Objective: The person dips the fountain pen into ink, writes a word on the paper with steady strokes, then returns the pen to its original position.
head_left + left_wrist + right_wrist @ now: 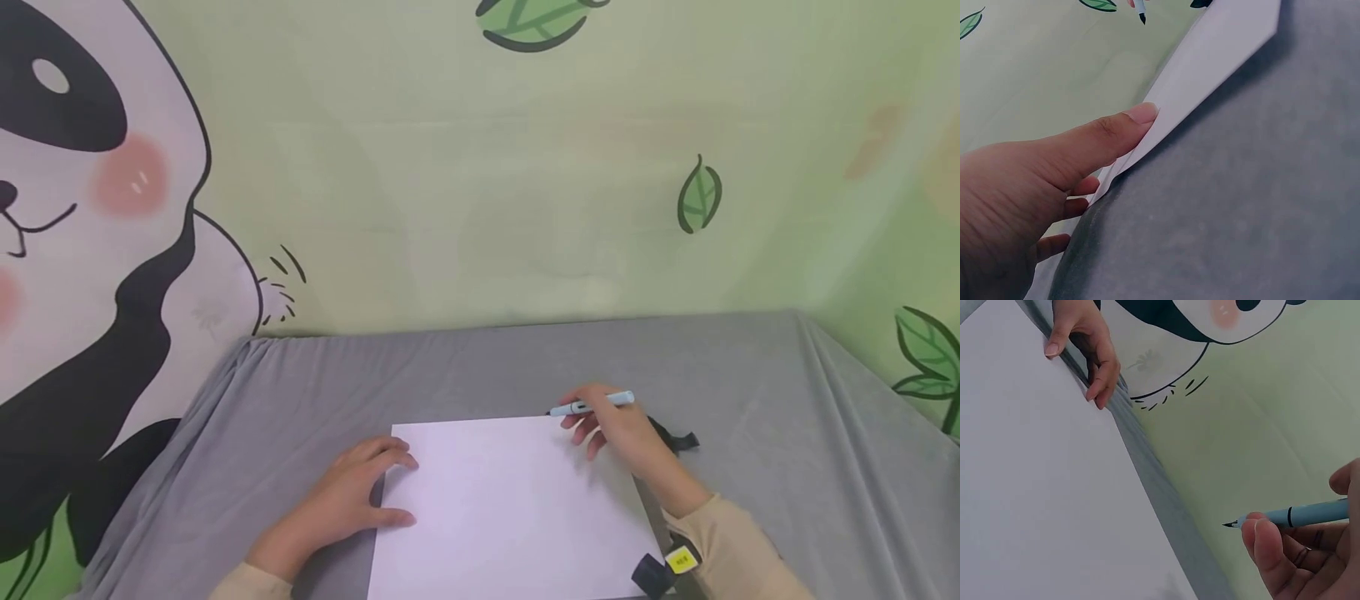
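Note:
A white sheet of paper (495, 508) lies on the grey cloth, with no marks visible on it. My left hand (345, 492) rests at the paper's left edge, thumb and fingertips spread on the sheet. In the left wrist view the thumb (1107, 134) presses the paper near its edge. My right hand (618, 429) pinches a light-blue pen (1319, 513) between thumb and fingers, above the sheet's far right corner. The pen's dark pointed tip (1230, 524) is bare and points left. In the right wrist view the tip is apart from the paper.
Grey cloth (480, 367) covers the table. Behind it stands a light green backdrop (450, 208) with a panda (157, 108) and leaves. A black strap end (678, 440) shows beside the right wrist, and a small black block (652, 575) with a yellow label lies by the right sleeve.

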Tool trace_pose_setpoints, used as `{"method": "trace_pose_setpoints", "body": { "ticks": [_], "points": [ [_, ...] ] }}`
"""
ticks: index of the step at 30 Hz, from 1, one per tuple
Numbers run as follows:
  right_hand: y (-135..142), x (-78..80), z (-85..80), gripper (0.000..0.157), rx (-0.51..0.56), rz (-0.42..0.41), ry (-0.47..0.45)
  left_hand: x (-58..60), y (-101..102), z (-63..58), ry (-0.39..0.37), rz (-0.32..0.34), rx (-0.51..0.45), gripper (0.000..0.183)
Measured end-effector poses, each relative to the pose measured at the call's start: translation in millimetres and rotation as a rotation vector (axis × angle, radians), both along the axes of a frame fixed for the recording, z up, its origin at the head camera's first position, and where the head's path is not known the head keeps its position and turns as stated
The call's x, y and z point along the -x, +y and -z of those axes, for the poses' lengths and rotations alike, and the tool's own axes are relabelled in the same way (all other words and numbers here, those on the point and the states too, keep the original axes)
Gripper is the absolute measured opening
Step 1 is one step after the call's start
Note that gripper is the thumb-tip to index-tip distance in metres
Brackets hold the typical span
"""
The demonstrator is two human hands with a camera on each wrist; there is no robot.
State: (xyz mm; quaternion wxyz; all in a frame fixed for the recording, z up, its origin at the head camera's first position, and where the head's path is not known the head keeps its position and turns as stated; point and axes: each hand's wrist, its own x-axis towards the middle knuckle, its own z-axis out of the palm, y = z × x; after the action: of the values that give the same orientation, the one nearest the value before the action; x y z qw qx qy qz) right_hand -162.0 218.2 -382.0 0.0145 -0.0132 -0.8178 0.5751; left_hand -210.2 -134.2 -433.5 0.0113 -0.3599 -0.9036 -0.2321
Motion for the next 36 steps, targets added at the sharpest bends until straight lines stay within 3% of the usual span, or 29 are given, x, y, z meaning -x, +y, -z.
{"method": "trace_pose_setpoints", "body": {
  "ticks": [4,8,15,26,36],
  "points": [
    [5,-0.6,-6.1,0.043,0.009,0.031,-0.007,-0.9,0,-0.8,0.010,0.004,-0.002,0.053],
    [12,-2.0,-10.0,0.035,-0.013,0.053,-0.030,-1.5,0,-1.4,0.014,0.006,-0.003,0.053],
    [28,-9.8,-10.5,0.023,0.003,0.058,0.073,-0.5,-1,0.0,-0.009,0.006,0.001,0.053],
    [51,-25.8,-5.6,0.032,-0.023,0.181,0.113,1.2,0,-0.2,-0.013,0.005,0.000,0.052],
    [66,-35.1,-5.4,0.034,0.048,0.202,0.112,0.7,-1,0.5,-0.010,0.001,0.005,0.052]
  ]
}}
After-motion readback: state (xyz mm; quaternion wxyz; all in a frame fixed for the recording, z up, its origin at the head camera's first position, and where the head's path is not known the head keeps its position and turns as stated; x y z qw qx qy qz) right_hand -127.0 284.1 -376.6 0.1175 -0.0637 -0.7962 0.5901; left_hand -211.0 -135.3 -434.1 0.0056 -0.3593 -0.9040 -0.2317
